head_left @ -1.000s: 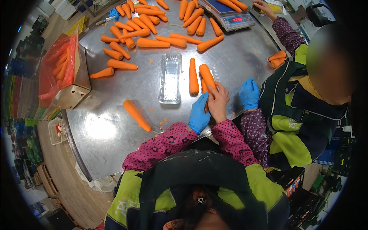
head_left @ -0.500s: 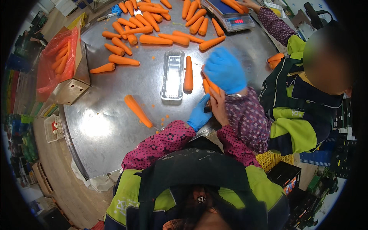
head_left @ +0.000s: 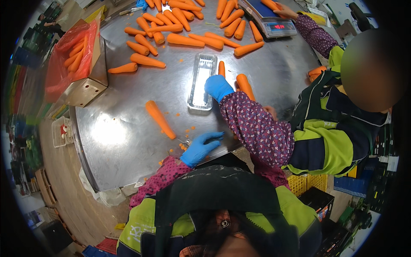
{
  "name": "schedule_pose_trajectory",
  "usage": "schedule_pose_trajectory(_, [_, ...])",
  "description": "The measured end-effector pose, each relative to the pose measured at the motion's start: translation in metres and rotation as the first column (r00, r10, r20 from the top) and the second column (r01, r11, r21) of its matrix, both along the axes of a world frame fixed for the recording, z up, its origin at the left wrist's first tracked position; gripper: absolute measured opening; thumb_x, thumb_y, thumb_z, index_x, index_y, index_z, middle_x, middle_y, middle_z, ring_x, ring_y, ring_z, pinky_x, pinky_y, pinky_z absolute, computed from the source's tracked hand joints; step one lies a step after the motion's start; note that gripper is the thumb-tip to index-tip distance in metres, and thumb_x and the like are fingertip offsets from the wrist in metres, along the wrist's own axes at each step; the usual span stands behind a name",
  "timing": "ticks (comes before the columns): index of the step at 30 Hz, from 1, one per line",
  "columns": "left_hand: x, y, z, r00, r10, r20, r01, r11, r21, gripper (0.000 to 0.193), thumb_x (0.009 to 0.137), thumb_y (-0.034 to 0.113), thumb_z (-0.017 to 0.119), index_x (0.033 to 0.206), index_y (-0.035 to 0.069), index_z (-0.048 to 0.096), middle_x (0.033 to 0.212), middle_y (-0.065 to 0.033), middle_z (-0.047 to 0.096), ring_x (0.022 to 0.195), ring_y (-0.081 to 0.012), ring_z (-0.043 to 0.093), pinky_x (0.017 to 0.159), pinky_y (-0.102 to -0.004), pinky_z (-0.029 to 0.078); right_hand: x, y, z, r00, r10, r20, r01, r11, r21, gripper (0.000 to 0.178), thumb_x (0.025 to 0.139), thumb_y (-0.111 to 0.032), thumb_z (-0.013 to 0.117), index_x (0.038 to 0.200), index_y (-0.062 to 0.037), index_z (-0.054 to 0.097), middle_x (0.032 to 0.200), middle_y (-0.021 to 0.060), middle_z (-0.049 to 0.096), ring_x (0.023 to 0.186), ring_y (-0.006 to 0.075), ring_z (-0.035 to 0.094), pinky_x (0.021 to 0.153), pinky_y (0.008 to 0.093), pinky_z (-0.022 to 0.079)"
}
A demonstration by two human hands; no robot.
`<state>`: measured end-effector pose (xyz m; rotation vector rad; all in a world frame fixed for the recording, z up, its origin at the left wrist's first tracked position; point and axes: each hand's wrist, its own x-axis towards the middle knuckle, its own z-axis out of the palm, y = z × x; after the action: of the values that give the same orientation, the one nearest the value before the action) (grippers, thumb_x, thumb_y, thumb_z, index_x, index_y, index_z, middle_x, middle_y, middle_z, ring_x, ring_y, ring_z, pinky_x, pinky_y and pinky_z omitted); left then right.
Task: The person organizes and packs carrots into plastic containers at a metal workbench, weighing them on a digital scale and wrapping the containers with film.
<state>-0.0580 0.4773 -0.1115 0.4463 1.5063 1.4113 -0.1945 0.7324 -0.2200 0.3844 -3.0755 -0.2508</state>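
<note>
Blue-gloved left hand (head_left: 200,150), spread

Its grip holds nothing, near orange scraps (head_left: 171,150), lower centre. A co-worker's sleeve (head_left: 259,128) mostly hides our right hand (head_left: 270,112); we cannot tell its grip. One carrot (head_left: 244,85) shows centre-right; others (head_left: 185,40) crowd the desk (head_left: 128,92), upper centre, perhaps for reach.

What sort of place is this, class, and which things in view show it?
Probably a vegetable packing workroom: many loose orange carrots lie on a broad, shiny metal table, with a clear rectangular plastic tray and a blue-topped weighing scale with a red display.
</note>
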Motion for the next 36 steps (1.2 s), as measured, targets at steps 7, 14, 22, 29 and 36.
schedule_pose_trajectory(7, [-0.007, -0.062, -0.006, 0.913, 0.404, 0.055, -0.407, 0.912, 0.060, 0.035, 0.099, 0.010, 0.057, 0.132, -0.003, 0.060, 0.120, -0.0137, 0.067, 0.104, -0.0174, 0.065, 0.094, -0.0307, 0.052, 0.009, 0.013, -0.013, 0.992, 0.034, -0.119, -0.025, 0.997, 0.071, 0.010, 0.078, -0.008, 0.066, 0.075, -0.0109, 0.075, 0.078, 0.0079, 0.070, 0.078, 0.0258, 0.070, 0.069, 0.0373, 0.056])
schedule_pose_trajectory(14, [-0.021, -0.074, 0.014, 0.846, 0.533, 0.020, -0.533, 0.842, 0.079, 0.032, 0.099, 0.007, 0.057, 0.129, -0.003, 0.063, 0.116, -0.0124, 0.068, 0.099, -0.0148, 0.065, 0.090, -0.0282, 0.053, 0.028, -0.018, 0.046, 0.992, 0.123, 0.033, -0.127, 0.941, 0.314, 0.010, 0.080, -0.013, 0.066, 0.078, -0.0166, 0.075, 0.081, -0.0016, 0.066, 0.088, 0.0182, 0.063, 0.077, 0.0329, 0.049])
schedule_pose_trajectory(22, [-0.025, -0.107, -0.007, 0.732, 0.664, -0.153, -0.661, 0.746, 0.073, 0.030, 0.098, 0.005, 0.056, 0.126, -0.001, 0.065, 0.113, -0.0126, 0.070, 0.099, -0.0169, 0.066, 0.090, -0.0294, 0.052, 0.025, -0.019, 0.074, 0.974, 0.216, -0.066, -0.201, 0.962, 0.185, 0.007, 0.078, -0.010, 0.063, 0.078, -0.0137, 0.069, 0.087, 0.0023, 0.063, 0.092, 0.0209, 0.060, 0.080, 0.0336, 0.048])
schedule_pose_trajectory(29, [-0.068, -0.123, -0.009, 0.317, 0.162, -0.934, -0.559, 0.828, -0.046, 0.040, 0.090, 0.001, 0.062, 0.126, 0.017, 0.068, 0.126, -0.0152, 0.064, 0.118, -0.0316, 0.060, 0.094, -0.0372, 0.052, 0.038, -0.017, 0.102, 0.965, 0.045, -0.259, 0.045, 0.943, 0.330, 0.002, 0.081, -0.010, 0.064, 0.083, -0.0109, 0.064, 0.089, 0.0036, 0.057, 0.091, 0.0216, 0.059, 0.072, 0.0307, 0.054])
schedule_pose_trajectory(36, [-0.128, -0.089, -0.052, 0.106, 0.003, -0.994, -0.500, 0.864, -0.051, 0.051, 0.073, -0.007, 0.067, 0.115, 0.022, 0.069, 0.140, -0.0121, 0.056, 0.133, -0.0432, 0.045, 0.110, -0.0453, 0.042, 0.048, 0.007, 0.107, 0.901, -0.098, -0.422, 0.359, 0.714, 0.601, 0.013, 0.089, -0.007, 0.067, 0.098, -0.0039, 0.057, 0.087, 0.0080, 0.052, 0.082, 0.0218, 0.051, 0.072, 0.0342, 0.045])
